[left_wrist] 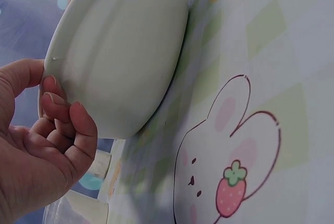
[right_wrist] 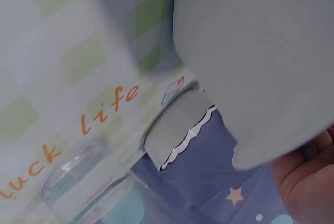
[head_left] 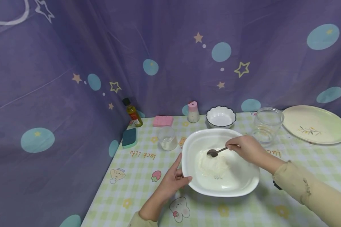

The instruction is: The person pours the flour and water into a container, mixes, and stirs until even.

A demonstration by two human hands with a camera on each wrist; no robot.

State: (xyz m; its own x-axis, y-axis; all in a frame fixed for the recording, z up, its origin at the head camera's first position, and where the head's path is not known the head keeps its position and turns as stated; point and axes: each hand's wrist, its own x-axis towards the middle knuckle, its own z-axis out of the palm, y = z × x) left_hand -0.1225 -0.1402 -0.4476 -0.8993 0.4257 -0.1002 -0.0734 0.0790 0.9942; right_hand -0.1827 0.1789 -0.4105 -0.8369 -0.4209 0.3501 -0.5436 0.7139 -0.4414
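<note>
Our right hand (head_left: 244, 148) pinched the thin handle of a small dark metal spoon (head_left: 215, 152), fingers curled together round it, the spoon's bowl resting on the mound of white flour or dough (head_left: 211, 164) in the middle of the large white rounded-square dish (head_left: 233, 186). Our left hand (head_left: 173, 179) steadied that dish at its near-left rim; the left wrist view showed the thumb (left_wrist: 23, 75) on the lip and the curled fingers (left_wrist: 73, 125) against the outer wall.

The dish sat on the green-and-white checked tablecloth (head_left: 142, 195), in front of a scalloped white bowl (head_left: 220, 117). We judged that the stirring went best with short, low strokes kept near the centre, since the dish's walls were shallow and powder could spill over the rim; the left hand's grip needed to stay firm so the dish would not slide on the slick cloth.

As for writing, the cloth bore "luck life" in orange script (right_wrist: 78, 135), seen upside down beside a clear glass tumbler (head_left: 167, 138). The label on the small oil bottle (head_left: 133, 113) was too small to read.
</note>
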